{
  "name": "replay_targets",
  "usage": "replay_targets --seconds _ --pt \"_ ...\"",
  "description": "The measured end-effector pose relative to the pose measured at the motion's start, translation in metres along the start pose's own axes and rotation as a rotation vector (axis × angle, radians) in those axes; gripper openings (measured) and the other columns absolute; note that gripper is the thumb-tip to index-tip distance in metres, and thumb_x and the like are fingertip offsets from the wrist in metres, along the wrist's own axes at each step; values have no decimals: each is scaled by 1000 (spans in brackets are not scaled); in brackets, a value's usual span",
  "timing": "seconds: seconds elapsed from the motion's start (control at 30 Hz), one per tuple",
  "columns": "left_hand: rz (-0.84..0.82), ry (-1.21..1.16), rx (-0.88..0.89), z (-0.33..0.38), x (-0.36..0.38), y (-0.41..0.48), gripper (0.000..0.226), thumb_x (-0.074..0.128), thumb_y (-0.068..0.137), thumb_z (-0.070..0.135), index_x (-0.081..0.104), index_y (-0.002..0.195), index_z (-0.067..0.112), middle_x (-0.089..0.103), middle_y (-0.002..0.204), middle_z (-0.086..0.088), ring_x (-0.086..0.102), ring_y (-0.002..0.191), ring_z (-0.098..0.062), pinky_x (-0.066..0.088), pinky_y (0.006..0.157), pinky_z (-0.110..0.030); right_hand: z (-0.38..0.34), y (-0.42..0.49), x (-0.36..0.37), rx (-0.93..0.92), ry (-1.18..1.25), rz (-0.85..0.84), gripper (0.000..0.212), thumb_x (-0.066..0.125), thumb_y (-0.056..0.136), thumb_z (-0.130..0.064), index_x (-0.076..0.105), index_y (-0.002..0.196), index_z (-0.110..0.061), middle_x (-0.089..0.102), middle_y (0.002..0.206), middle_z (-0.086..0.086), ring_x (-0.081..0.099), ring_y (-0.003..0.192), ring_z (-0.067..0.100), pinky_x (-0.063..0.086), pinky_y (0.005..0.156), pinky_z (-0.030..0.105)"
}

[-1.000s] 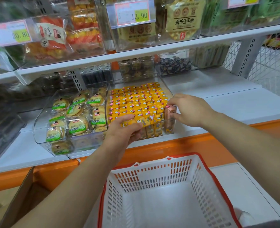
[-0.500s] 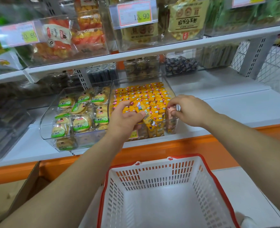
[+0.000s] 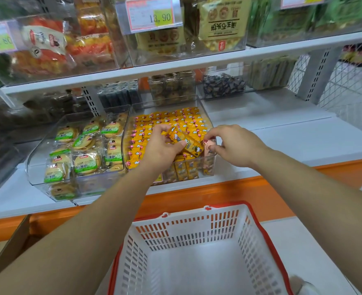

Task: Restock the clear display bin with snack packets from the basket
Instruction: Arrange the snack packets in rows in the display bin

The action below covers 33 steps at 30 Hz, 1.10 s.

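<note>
Clear display bin (image 3: 206, 112): stands on the lower white shelf (image 3: 293, 141), just beside a second clear bin (image 3: 37, 165) of green-labelled round cakes to its left. It is packed with tight rows of small yellow snack packets (image 3: 165, 121) with red-pink ends, and the front rows show through the clear wall.

My left hand (image 3: 161, 146) grips a short stack of yellow packets (image 3: 189, 143), which lies tilted over the front rows. My right hand (image 3: 235, 145) pinches a pink packet (image 3: 209, 146) at the bin's front right corner. The white, red-rimmed basket (image 3: 229, 206) stands below, before the orange shelf edge.

Against one second ago: my left hand was lower, at the bin's front lip, and has come up over the rows. My right hand keeps to the same corner.
</note>
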<state>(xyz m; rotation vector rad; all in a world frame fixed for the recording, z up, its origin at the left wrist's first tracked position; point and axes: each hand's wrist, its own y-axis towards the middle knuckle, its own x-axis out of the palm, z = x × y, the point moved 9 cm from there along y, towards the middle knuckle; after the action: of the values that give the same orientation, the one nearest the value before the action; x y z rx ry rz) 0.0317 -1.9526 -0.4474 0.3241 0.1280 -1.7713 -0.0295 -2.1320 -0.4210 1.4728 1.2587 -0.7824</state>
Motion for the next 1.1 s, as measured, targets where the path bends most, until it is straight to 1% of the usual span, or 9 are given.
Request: replay_targets --seconds 0.17,0.23,0.33,0.4,0.53,0.67,0.8,0.9,1.1 --pt "7 270 154 16 4 -5 44 75 92 20 43 119 32 59 79 7 60 58 1 43 47 -9 -1 1 -3 0 -4 28 24 64 93 -33 64 117 -35 69 115 -7 61 90 19 41 68 30" --pt "-20 401 263 31 11 -7 42 75 91 20 48 121 29 57 72 7 58 59 -3 45 50 -10 -1 1 -4 6 11 48 22 66 92 -30 65 115 -33 71 110 -5 55 82 17 41 68 30" --pt "-116 600 410 48 29 -8 41 77 90 21 52 122 27 58 77 8 60 71 -10 58 68 -30 -3 2 -3 -8 12 44 18 64 95 -27 67 113 -29 69 110 -1 48 81 15 42 70 31" --pt "-154 679 443 49 38 -7 40 77 89 22 53 120 26 59 80 8 62 76 -13 59 73 -39 -2 2 -2 -14 3 46 18 63 96 -26 67 114 -27 68 112 -1 48 82 15 42 71 32" --pt "-142 738 416 31 39 -3 39 79 87 32 57 119 27 61 84 9 62 82 -18 58 74 -43 -3 1 -1 -3 -8 70 21 65 94 -25 67 116 -26 67 116 -2 52 84 16 36 71 29" --pt "-129 793 490 22 37 -4 32 73 90 42 65 118 29 64 97 10 60 95 -18 54 77 -38 -6 -1 1 -7 -47 100 22 66 93 -26 70 114 -29 63 116 -6 60 99 20 41 72 29" --pt "-158 938 584 15 45 -14 36 57 100 46 68 126 24 64 122 3 54 117 -21 52 88 -41 -11 0 15 13 -191 30 26 58 96 -30 68 119 -35 60 118 -6 60 107 25 47 76 35" --pt "-141 1000 602 12 50 -19 38 49 103 45 71 123 22 59 127 1 51 117 -22 54 85 -41 -12 2 18 34 -179 -38 25 55 97 -33 69 118 -33 61 116 -1 59 103 28 48 76 37" --pt "-151 835 503 4 44 -12 32 60 98 42 73 123 25 57 130 6 48 121 -17 48 94 -37 -14 3 18 49 -98 -108 37 63 94 -27 58 131 -27 52 130 -2 57 113 26 50 89 41"
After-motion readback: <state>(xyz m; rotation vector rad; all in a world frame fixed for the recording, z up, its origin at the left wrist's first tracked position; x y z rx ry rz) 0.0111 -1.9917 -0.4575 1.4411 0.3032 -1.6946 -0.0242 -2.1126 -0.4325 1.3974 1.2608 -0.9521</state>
